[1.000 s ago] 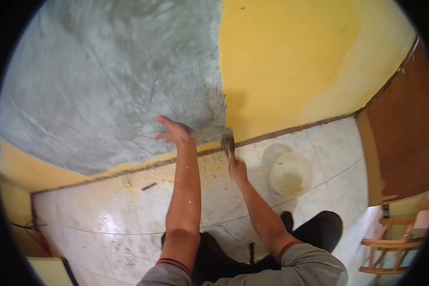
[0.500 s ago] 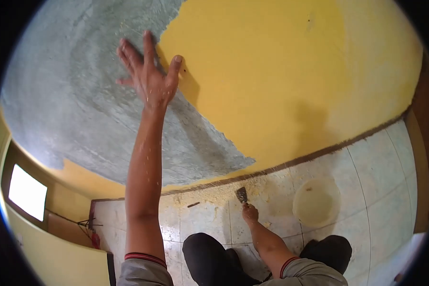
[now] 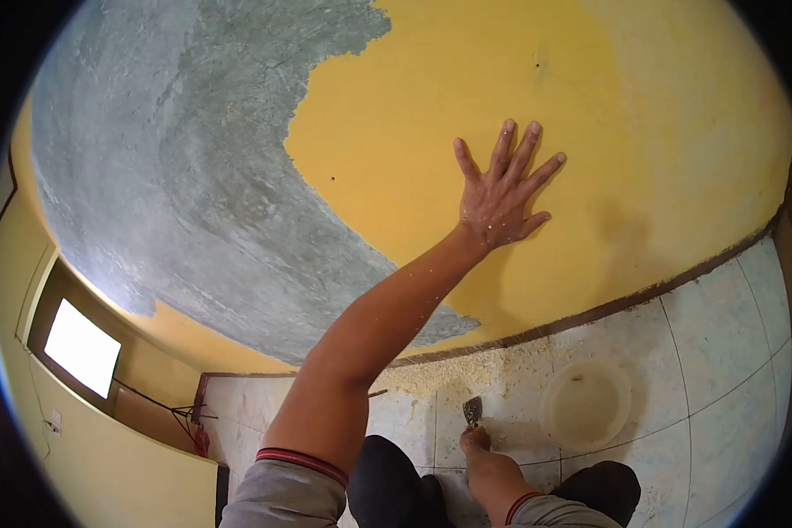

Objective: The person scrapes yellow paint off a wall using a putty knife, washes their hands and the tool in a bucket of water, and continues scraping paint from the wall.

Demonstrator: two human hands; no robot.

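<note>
My left hand (image 3: pixel 499 201) lies with its fingers spread on the yellow painted part of the wall (image 3: pixel 414 114); pale flecks dot the hand and forearm. Left of it, the wall shows a grey scraped area (image 3: pixel 211 185) with a ragged paint edge. Low over the floor, my right hand (image 3: pixel 475 437) is closed around the handle of a putty knife (image 3: pixel 473 410). The knife's dark, speckled blade points toward the wall. Most of the handle is hidden by the fingers.
Yellow paint scraps (image 3: pixel 440 370) litter the tiled floor (image 3: pixel 660 431) along the wall's foot. A pale round basin (image 3: pixel 587 405) stands right of the knife. A thin dark stick (image 3: pixel 377 393) lies by my left arm. At the left are a cabinet (image 3: pixel 132 440) and a bright screen-like panel (image 3: pixel 82 346).
My left hand has moved right, from the grey area at the paint edge onto the yellow paint. My right hand, still holding the putty knife, sits slightly lower and further right in view.
</note>
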